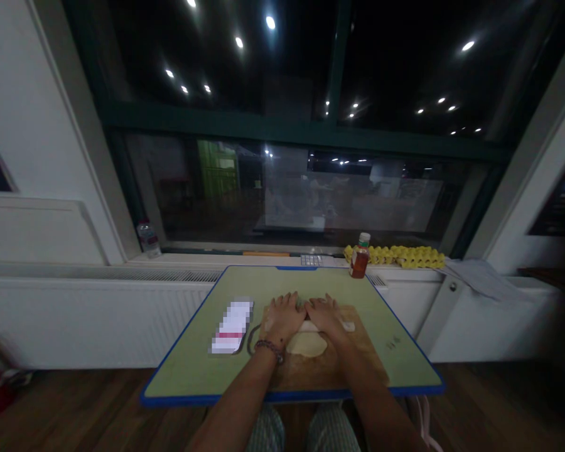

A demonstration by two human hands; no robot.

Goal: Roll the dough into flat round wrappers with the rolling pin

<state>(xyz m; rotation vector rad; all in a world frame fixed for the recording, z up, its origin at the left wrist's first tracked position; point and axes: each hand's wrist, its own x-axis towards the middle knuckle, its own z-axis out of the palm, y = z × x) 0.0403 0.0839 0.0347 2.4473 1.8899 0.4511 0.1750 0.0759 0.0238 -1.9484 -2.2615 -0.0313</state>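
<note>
Both hands (285,316) (324,314) were spread flat over the rolling pin (309,326)
Pin ran left-right; dough (306,344) sat on the board (311,375) just bodyward of it, neither hand clearly closer tbh.

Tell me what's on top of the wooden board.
A flat piece of dough lies on the wooden board, with a pale rolling pin beyond it. The left hand and right hand rest on the pin, hiding parts of it; anything else beneath them can't be seen.
</note>
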